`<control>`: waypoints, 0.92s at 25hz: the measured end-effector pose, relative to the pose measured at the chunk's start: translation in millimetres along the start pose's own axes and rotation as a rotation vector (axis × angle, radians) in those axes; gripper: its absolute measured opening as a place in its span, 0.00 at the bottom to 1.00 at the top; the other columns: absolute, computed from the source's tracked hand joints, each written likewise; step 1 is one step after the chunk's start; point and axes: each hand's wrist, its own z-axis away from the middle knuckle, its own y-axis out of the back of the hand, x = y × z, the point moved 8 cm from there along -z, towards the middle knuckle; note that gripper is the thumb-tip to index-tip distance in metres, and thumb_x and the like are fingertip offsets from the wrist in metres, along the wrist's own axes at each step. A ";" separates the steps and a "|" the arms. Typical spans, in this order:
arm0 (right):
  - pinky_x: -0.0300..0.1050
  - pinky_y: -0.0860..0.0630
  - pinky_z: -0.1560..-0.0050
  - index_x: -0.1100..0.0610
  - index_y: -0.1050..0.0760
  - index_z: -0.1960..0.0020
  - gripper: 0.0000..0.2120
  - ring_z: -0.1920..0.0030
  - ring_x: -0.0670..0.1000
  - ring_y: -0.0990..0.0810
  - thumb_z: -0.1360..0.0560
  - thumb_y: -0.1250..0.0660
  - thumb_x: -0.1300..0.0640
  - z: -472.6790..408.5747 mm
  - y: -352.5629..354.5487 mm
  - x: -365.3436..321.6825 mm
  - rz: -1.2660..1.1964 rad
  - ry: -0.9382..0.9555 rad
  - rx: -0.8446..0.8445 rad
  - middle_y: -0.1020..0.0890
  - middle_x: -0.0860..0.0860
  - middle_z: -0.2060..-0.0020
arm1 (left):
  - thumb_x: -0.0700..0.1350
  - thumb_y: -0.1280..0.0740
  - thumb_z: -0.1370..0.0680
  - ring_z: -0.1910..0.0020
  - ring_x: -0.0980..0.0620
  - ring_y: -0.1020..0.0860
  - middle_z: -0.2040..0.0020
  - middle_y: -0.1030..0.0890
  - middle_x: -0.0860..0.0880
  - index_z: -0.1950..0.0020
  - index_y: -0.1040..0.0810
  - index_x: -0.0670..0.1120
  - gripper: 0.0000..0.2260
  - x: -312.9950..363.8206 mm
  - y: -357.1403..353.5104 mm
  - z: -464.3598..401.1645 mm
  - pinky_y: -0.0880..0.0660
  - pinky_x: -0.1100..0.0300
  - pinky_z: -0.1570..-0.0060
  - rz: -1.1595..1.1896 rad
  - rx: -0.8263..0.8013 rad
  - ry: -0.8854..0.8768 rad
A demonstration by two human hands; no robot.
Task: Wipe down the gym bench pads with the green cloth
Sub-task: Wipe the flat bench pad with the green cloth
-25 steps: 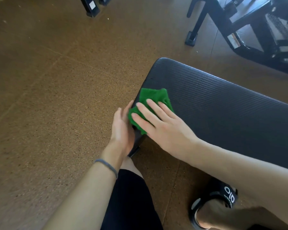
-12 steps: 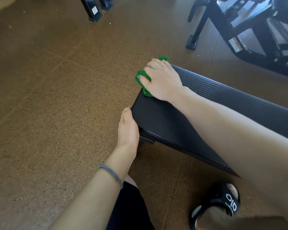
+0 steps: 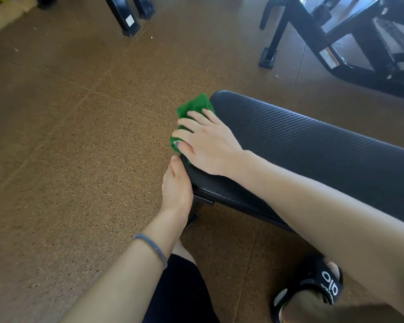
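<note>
Head-camera view is showing a person crouching at the end of a black ribbed bench pad (image 3: 301, 141) that is running from the middle of the frame out to the right edge. The right hand (image 3: 208, 145) is lying flat over the green cloth (image 3: 196, 106), fingers spread and pressing it against the rounded end of the pad at the centre of the frame, with cloth bunching out beyond the fingertips toward the floor (image 3: 68, 136). The left hand (image 3: 176, 190) is resting just below, along the near corner of the pad; its fingers are tucked behind the edge, so whether they are curling round it I cannot tell. I would say the wiping of the pad's end is under way, and the long top surface to the right is looking like the next stretch, which would call for sliding the cloth along the ribs with steady downward pressure. No containers are showing anywhere; only dark equipment frames (image 3: 336, 43) are standing across the upper part of the frame.
</note>
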 end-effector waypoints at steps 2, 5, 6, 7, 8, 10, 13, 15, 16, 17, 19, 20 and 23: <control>0.54 0.35 0.28 0.51 0.17 0.43 0.26 0.37 0.55 0.22 0.17 0.51 0.42 -13.6 4.3 8.9 0.016 0.037 -0.031 0.16 0.51 0.44 | 0.59 0.52 0.13 0.31 0.49 0.27 0.31 0.24 0.50 0.25 0.26 0.46 0.27 1.5 2.0 0.0 0.35 0.52 0.26 -0.040 0.021 -0.006; 0.54 0.34 0.30 0.54 0.19 0.40 0.27 0.36 0.56 0.24 0.15 0.52 0.41 -39.7 11.3 56.4 0.049 -0.114 -0.066 0.18 0.54 0.42 | 0.56 0.52 0.12 0.33 0.47 0.26 0.33 0.23 0.48 0.27 0.25 0.44 0.25 7.6 4.6 2.9 0.34 0.55 0.31 -0.090 0.039 -0.028; 0.55 0.34 0.31 0.54 0.21 0.37 0.26 0.35 0.57 0.25 0.15 0.52 0.41 -46.4 12.1 73.5 0.043 -0.186 -0.074 0.20 0.54 0.39 | 0.56 0.52 0.12 0.31 0.46 0.26 0.31 0.23 0.46 0.26 0.26 0.44 0.26 6.3 4.3 1.9 0.34 0.54 0.29 -0.099 0.038 -0.027; 0.55 0.33 0.33 0.53 0.23 0.35 0.26 0.34 0.58 0.25 0.15 0.52 0.40 -49.8 12.8 88.8 0.018 -0.258 -0.081 0.21 0.55 0.37 | 0.57 0.52 0.12 0.30 0.45 0.26 0.30 0.23 0.45 0.26 0.25 0.44 0.26 5.9 3.7 1.7 0.34 0.53 0.29 -0.102 0.038 -0.024; 0.55 0.32 0.36 0.53 0.25 0.33 0.26 0.34 0.60 0.25 0.15 0.52 0.39 -49.0 12.2 103.6 -0.024 -0.330 -0.084 0.21 0.56 0.37 | 0.57 0.53 0.12 0.31 0.44 0.26 0.30 0.22 0.45 0.27 0.25 0.44 0.26 6.0 4.2 1.7 0.33 0.53 0.30 -0.103 0.043 -0.029; 0.54 0.30 0.44 0.53 0.28 0.34 0.24 0.38 0.63 0.23 0.15 0.52 0.38 -32.1 10.9 136.2 -0.130 -0.478 -0.075 0.21 0.58 0.39 | 0.56 0.53 0.12 0.35 0.45 0.25 0.33 0.21 0.45 0.29 0.24 0.44 0.26 6.3 4.6 1.8 0.32 0.54 0.33 -0.112 0.063 -0.041; 0.57 0.28 0.43 0.55 0.29 0.39 0.24 0.38 0.66 0.23 0.16 0.51 0.38 37.0 13.7 186.2 -0.174 -0.684 -0.044 0.21 0.62 0.40 | 0.56 0.53 0.12 0.32 0.45 0.25 0.32 0.22 0.45 0.28 0.25 0.43 0.26 7.1 4.4 2.4 0.32 0.54 0.31 -0.111 0.063 -0.044; 0.59 0.29 0.42 0.56 0.29 0.40 0.23 0.40 0.67 0.24 0.15 0.50 0.38 88.2 22.6 199.7 -0.149 -0.731 -0.030 0.22 0.63 0.43 | 0.55 0.53 0.12 0.30 0.45 0.26 0.30 0.23 0.45 0.27 0.25 0.43 0.25 9.2 3.2 3.1 0.34 0.55 0.31 -0.114 0.041 -0.053; 0.59 0.29 0.42 0.56 0.29 0.40 0.22 0.40 0.67 0.24 0.15 0.50 0.39 104.3 25.9 203.0 -0.133 -0.758 -0.033 0.22 0.62 0.44 | 0.55 0.53 0.12 0.31 0.45 0.26 0.30 0.23 0.45 0.27 0.25 0.43 0.25 9.5 2.5 3.9 0.34 0.56 0.32 -0.117 0.033 -0.057; 0.59 0.30 0.42 0.57 0.29 0.40 0.22 0.40 0.67 0.24 0.15 0.51 0.41 108.7 27.8 205.1 -0.101 -0.782 -0.034 0.22 0.62 0.43 | 0.55 0.53 0.12 0.32 0.46 0.26 0.30 0.23 0.45 0.27 0.25 0.43 0.25 9.7 2.1 4.4 0.34 0.57 0.33 -0.116 0.027 -0.061; 0.59 0.31 0.40 0.59 0.29 0.38 0.20 0.39 0.67 0.24 0.14 0.51 0.45 86.3 25.5 196.6 -0.034 -0.797 -0.024 0.22 0.64 0.40 | 0.55 0.53 0.12 0.38 0.50 0.26 0.32 0.22 0.46 0.28 0.25 0.43 0.25 9.9 1.7 3.4 0.34 0.58 0.37 -0.113 0.017 -0.070; 0.59 0.32 0.38 0.59 0.29 0.37 0.20 0.37 0.67 0.24 0.14 0.51 0.47 66.9 21.6 185.9 -0.013 -0.777 -0.016 0.22 0.64 0.38 | 0.55 0.53 0.12 0.40 0.51 0.27 0.34 0.22 0.47 0.29 0.24 0.43 0.25 10.7 1.4 3.3 0.34 0.59 0.38 -0.113 0.011 -0.073; 0.59 0.38 0.29 0.59 0.32 0.29 0.20 0.29 0.64 0.29 0.15 0.49 0.50 14.0 6.8 143.2 -0.014 -0.662 0.024 0.26 0.61 0.29 | 0.54 0.53 0.12 0.43 0.50 0.26 0.41 0.22 0.49 0.36 0.22 0.45 0.23 11.3 0.2 3.4 0.33 0.58 0.41 -0.108 0.009 -0.082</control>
